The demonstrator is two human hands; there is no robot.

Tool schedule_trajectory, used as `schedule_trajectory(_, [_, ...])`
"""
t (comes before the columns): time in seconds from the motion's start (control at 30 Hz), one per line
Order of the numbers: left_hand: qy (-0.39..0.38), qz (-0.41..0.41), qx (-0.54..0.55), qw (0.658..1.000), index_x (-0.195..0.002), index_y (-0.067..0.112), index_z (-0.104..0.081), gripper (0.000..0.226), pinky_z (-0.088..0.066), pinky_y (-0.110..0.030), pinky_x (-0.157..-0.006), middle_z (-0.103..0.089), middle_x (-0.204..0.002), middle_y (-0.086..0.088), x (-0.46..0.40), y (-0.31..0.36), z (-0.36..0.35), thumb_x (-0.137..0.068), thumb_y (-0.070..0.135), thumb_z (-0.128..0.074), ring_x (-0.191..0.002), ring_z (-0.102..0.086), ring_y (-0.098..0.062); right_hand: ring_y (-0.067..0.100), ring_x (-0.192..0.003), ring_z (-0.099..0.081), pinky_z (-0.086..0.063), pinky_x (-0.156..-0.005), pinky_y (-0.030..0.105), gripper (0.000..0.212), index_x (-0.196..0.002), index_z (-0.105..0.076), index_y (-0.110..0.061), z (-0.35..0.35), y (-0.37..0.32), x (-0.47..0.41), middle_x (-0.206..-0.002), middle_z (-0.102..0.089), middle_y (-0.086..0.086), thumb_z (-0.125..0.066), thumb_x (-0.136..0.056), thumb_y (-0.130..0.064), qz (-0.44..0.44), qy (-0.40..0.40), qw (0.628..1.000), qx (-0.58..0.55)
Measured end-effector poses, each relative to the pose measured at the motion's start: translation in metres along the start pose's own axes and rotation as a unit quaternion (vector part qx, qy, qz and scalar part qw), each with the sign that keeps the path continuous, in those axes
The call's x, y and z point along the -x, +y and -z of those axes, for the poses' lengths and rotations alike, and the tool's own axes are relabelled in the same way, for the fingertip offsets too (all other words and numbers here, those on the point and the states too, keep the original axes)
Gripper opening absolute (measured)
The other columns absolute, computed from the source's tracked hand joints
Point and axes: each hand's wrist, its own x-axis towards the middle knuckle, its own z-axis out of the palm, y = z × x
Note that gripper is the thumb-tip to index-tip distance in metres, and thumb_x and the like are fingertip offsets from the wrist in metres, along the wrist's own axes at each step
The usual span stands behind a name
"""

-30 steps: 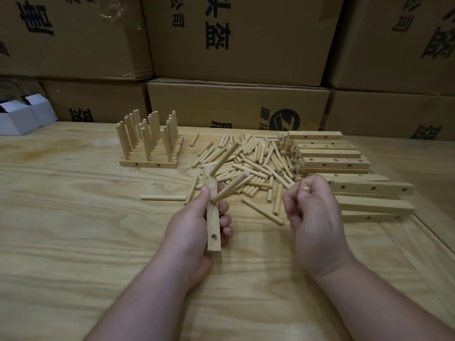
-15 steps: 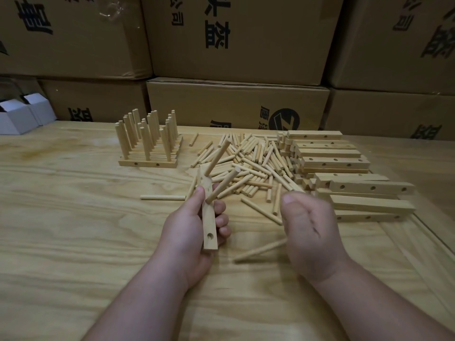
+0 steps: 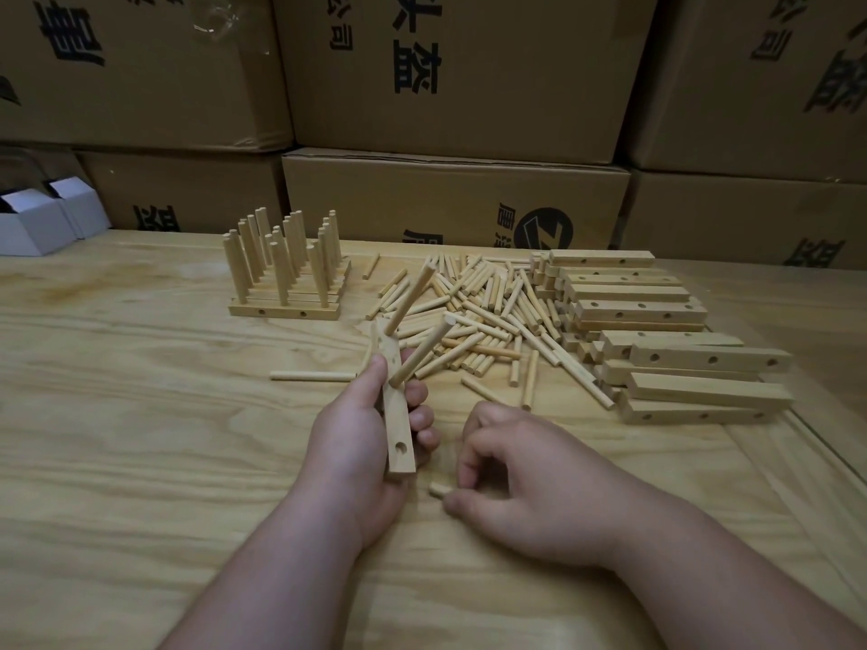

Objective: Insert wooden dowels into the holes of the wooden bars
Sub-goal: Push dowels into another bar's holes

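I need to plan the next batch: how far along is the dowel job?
Done: one group of finished bars with upright dowels. In hand: left hand grips a bar with two dowels in, one hole empty; right hand picks a dowel. Left: stacked empty bars.

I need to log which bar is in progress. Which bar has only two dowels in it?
The bar held in the left hand: two dowels slant from its upper holes and its lowest hole is empty. The finished bars at back left are full; the stacked bars hold none.

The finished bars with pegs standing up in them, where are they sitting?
The finished bars stand at the far left of the table, left of the loose dowel pile and in front of the cardboard boxes.
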Motion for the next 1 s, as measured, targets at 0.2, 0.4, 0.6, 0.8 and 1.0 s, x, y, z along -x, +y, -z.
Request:
schedule_trajectory(0.2, [0.002,-0.002,0.0,1.0,-0.135,0.008,-0.06,0.044,-0.036,-0.024,-0.042,-0.047,-0.064,0.0,-0.001,0.0,0.001,-0.105,0.037,-0.044,-0.048,-0.038,-0.012,0.006,-0.071,-0.052,-0.037,-0.062,0.013,0.017,-0.075,-0.062,-0.031,0.001,0.004,-0.006,-0.073,-0.052,-0.018,-0.072,-0.088,-0.036,-0.029,0.172,0.981,-0.088])
schedule_trajectory(0.4, [0.001,-0.003,0.001,1.0,-0.135,0.007,-0.06,0.044,-0.036,-0.024,-0.042,-0.046,-0.064,-0.001,-0.002,-0.001,0.001,-0.105,0.036,-0.044,-0.048,-0.038,-0.012,-0.001,-0.085,-0.054,-0.046,-0.073,0.021,0.05,-0.088,-0.06,-0.036,0.001,0.003,-0.003,-0.091,-0.053,-0.021,-0.068,-0.061,-0.078,-0.039,0.02,0.999,-0.017])
schedule_trajectory(0.6, [-0.002,-0.001,0.0,1.0,-0.135,0.008,-0.06,0.045,-0.036,-0.024,-0.043,-0.047,-0.064,0.0,-0.001,0.0,0.002,-0.104,0.037,-0.045,-0.049,-0.039,-0.012,-0.001,-0.085,-0.05,-0.048,-0.08,0.03,0.027,-0.08,-0.056,-0.037,0.002,-0.001,-0.004,-0.092,-0.051,-0.018,-0.066,-0.081,-0.062,-0.02,-0.001,0.999,0.042])
schedule_trajectory(0.8, [-0.003,-0.002,0.002,1.0,-0.136,0.008,-0.06,0.046,-0.036,-0.023,-0.043,-0.047,-0.064,0.0,-0.002,0.0,0.002,-0.104,0.038,-0.045,-0.048,-0.038,-0.012,0.013,-0.066,-0.055,-0.044,-0.059,0.033,0.04,-0.085,-0.059,-0.025,0.007,-0.001,-0.002,-0.071,-0.059,-0.005,-0.041,-0.093,-0.059,-0.037,0.206,0.972,-0.104])
schedule_trajectory(1.0, [-0.005,-0.005,0.001,1.0,-0.136,0.007,-0.059,0.047,-0.036,-0.024,-0.044,-0.046,-0.065,-0.001,-0.001,0.0,0.002,-0.105,0.039,-0.043,-0.049,-0.038,-0.012,0.014,-0.082,-0.055,-0.042,-0.07,0.019,0.033,-0.082,-0.065,-0.013,0.005,-0.004,-0.004,-0.08,-0.053,-0.007,-0.047,-0.1,-0.035,0.012,0.258,0.959,-0.118])
